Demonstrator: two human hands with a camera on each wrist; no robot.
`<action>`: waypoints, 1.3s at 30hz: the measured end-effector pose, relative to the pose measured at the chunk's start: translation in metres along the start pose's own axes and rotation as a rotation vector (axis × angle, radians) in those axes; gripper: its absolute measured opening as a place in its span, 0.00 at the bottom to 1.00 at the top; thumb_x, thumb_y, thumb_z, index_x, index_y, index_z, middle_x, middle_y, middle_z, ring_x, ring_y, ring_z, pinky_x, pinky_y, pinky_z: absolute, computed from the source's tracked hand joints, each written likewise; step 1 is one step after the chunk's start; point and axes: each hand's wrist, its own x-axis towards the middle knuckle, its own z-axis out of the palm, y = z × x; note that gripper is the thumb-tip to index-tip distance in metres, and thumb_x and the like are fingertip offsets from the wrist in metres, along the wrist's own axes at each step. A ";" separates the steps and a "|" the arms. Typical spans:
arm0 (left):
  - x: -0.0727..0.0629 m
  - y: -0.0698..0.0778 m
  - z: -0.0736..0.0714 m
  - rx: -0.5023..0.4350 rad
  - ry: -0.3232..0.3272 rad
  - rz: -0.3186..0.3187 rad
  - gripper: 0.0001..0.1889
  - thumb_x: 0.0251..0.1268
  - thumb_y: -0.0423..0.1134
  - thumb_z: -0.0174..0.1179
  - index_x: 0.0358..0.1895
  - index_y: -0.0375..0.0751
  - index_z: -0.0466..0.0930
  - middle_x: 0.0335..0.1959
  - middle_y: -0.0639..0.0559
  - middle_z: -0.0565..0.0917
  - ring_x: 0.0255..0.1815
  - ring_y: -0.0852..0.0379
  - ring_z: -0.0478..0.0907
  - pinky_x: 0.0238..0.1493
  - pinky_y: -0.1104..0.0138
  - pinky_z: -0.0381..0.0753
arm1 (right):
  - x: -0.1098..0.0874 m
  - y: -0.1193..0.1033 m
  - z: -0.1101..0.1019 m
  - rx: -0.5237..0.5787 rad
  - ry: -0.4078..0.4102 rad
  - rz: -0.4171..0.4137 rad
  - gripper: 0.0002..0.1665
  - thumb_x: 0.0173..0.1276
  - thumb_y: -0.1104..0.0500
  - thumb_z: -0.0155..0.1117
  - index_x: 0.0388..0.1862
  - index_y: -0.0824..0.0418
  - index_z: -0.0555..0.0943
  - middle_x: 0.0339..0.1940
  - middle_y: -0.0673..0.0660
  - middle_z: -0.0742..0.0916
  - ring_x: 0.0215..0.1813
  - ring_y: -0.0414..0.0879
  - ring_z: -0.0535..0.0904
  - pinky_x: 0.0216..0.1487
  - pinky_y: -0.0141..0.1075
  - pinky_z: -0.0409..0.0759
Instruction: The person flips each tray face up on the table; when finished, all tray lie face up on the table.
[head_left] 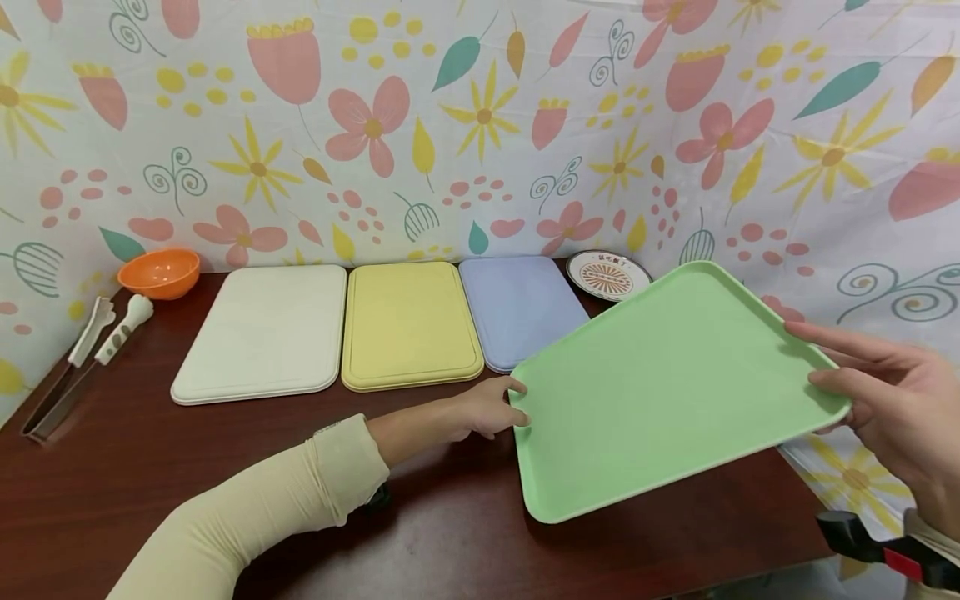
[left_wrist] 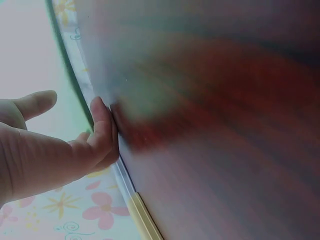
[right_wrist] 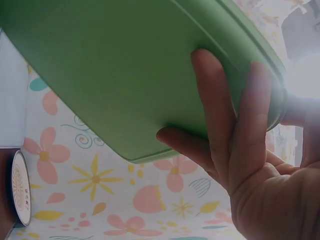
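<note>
A light green tray [head_left: 675,392] with a raised rim is held tilted above the table, its right side higher. My right hand [head_left: 892,392] grips its right edge, thumb on the upper face; in the right wrist view the fingers [right_wrist: 215,95] spread across the underside. At the opposite edge is my left hand [head_left: 487,407], its fingertips at the rim. The left wrist view shows the left thumb [left_wrist: 40,102] on one side of the tray's edge and the curled fingers on the other. Behind it lie a white board [head_left: 266,329], a yellow board [head_left: 411,321] and a blue board [head_left: 517,304] in a row.
An orange bowl [head_left: 160,273] stands at the back left corner, with tongs [head_left: 90,358] lying in front of it. At the back right is a patterned plate [head_left: 607,275]. A flowered curtain [head_left: 450,125] closes off the back and right of the dark table [head_left: 435,550].
</note>
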 end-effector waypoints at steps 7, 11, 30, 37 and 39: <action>0.000 -0.003 0.000 -0.010 -0.017 -0.030 0.28 0.66 0.39 0.65 0.68 0.41 0.69 0.49 0.46 0.78 0.34 0.58 0.77 0.34 0.63 0.80 | 0.000 0.007 -0.009 0.039 -0.037 -0.012 0.34 0.66 0.88 0.36 0.65 0.72 0.75 0.59 0.57 0.84 0.46 0.50 0.87 0.30 0.42 0.85; 0.000 -0.005 -0.001 -0.019 -0.025 -0.030 0.29 0.66 0.38 0.65 0.67 0.38 0.67 0.51 0.46 0.76 0.42 0.54 0.81 0.33 0.63 0.79 | -0.001 0.012 -0.017 0.030 -0.079 0.010 0.32 0.68 0.87 0.36 0.66 0.73 0.73 0.58 0.57 0.85 0.42 0.49 0.88 0.29 0.36 0.84; 0.000 -0.009 -0.005 -0.136 0.043 0.026 0.40 0.53 0.29 0.74 0.68 0.32 0.62 0.63 0.36 0.69 0.45 0.48 0.82 0.47 0.61 0.82 | -0.004 0.029 -0.030 -0.666 -0.005 0.158 0.29 0.68 0.73 0.62 0.64 0.50 0.80 0.42 0.45 0.76 0.21 0.36 0.74 0.17 0.34 0.63; -0.004 -0.009 -0.009 -0.171 0.050 0.022 0.39 0.53 0.25 0.72 0.68 0.31 0.61 0.60 0.34 0.69 0.30 0.51 0.82 0.39 0.63 0.83 | 0.000 0.034 -0.029 -0.723 -0.027 0.186 0.30 0.65 0.72 0.67 0.63 0.50 0.80 0.34 0.45 0.84 0.34 0.35 0.85 0.26 0.30 0.78; -0.005 -0.009 -0.010 -0.163 0.053 0.026 0.39 0.53 0.25 0.72 0.68 0.30 0.62 0.61 0.34 0.69 0.30 0.52 0.81 0.38 0.63 0.83 | 0.000 0.036 -0.029 -0.727 -0.034 0.194 0.30 0.64 0.71 0.67 0.63 0.51 0.79 0.36 0.40 0.85 0.36 0.32 0.84 0.26 0.31 0.79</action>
